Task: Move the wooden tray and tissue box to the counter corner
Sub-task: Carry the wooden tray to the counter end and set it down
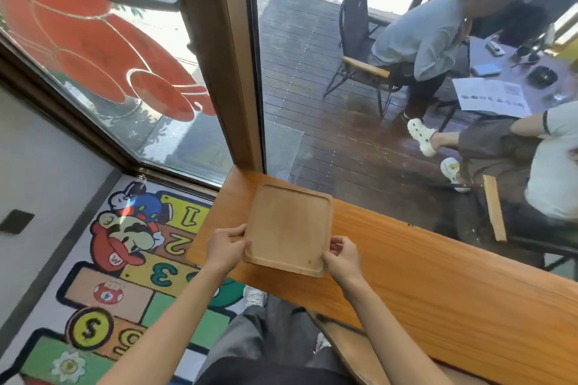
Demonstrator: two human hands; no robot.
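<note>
A square, pale wooden tray [289,228] with a raised rim lies on the left end of the orange-brown wooden counter [438,278], close to the corner by the window post. My left hand [224,248] grips the tray's near left edge. At the near right corner, my right hand [342,255] pinches the rim. The tray holds nothing. No tissue box shows anywhere in view.
A dark wooden window post [219,72] rises just behind the counter's left end, with glass on both sides. Beyond the glass, people sit at a table on a dark deck. A colourful cartoon rug [125,275] covers the floor to my left.
</note>
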